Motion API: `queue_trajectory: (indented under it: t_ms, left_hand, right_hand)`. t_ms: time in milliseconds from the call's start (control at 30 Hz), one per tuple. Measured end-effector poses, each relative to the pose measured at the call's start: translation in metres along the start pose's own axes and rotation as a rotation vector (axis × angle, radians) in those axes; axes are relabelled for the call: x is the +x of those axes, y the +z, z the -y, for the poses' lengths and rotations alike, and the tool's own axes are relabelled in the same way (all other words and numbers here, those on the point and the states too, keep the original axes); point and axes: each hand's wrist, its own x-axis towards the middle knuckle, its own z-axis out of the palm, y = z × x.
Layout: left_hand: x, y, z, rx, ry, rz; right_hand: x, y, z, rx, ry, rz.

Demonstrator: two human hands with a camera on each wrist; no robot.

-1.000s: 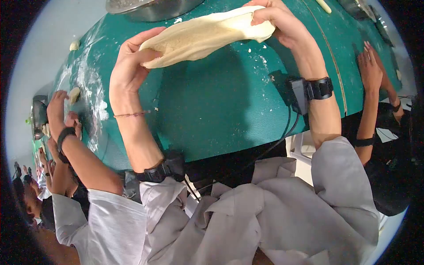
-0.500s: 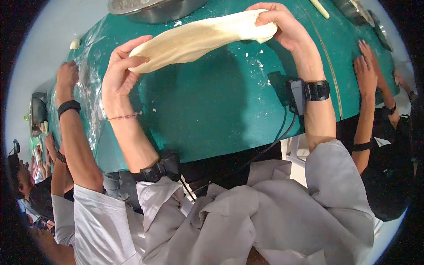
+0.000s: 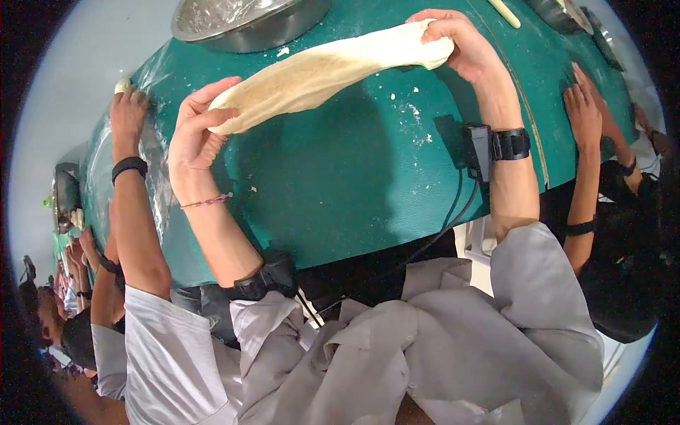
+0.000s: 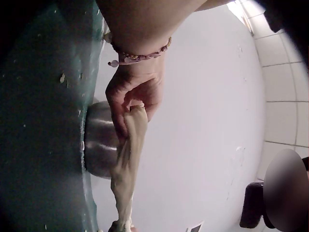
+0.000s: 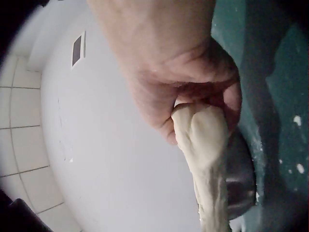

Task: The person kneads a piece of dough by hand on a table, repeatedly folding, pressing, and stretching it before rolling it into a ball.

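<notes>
A long, pale sheet of dough [image 3: 319, 74] is stretched between my two hands above the green table [image 3: 319, 191]. My left hand [image 3: 196, 134] grips its left end, thumb on the near face and fingers behind. At the other end, my right hand [image 3: 467, 49] pinches the dough, which bunches thickly below its fingers. In the left wrist view the dough [image 4: 129, 159] hangs in narrow folds from the hand. The right wrist view shows a rounded lump of dough [image 5: 207, 135] at the fingers.
A steel bowl [image 3: 248, 32] stands just beyond the dough. Flour crumbs [image 3: 418, 113] dot the table. Another person's arm [image 3: 134, 191] reaches over floured table at the left; more hands [image 3: 584, 117] rest at the right. A dough strip [image 3: 504, 13] lies at the far right.
The hands have moved slightly apart and the dough is longer and narrower than a second ago. The neighbour's hand at the left has reached farther forward to a small dough piece.
</notes>
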Motion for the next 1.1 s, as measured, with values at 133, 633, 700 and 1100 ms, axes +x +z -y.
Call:
queue_trajectory:
  t_ms: [133,633,700,1100]
  left_hand:
    - [-0.001,0.005,0.001,-0.018,0.016,0.035]
    - [0.014,0.074,0.023,0.009,-0.037,0.094]
    - [0.013,0.084,0.024,-0.071,-0.098,0.139]
    - [0.022,0.1,0.05,-0.477,0.211,0.299]
  right_hand:
    - [-0.002,-0.005,0.004,0.028,0.024,-0.071]
    - [-0.002,0.014,0.012,0.229,-0.15,-0.326]
    - [-0.005,0.035,0.018,0.209,-0.26,-0.423]
    - [-0.026,0.125,0.011,0.043,-0.37,0.327]
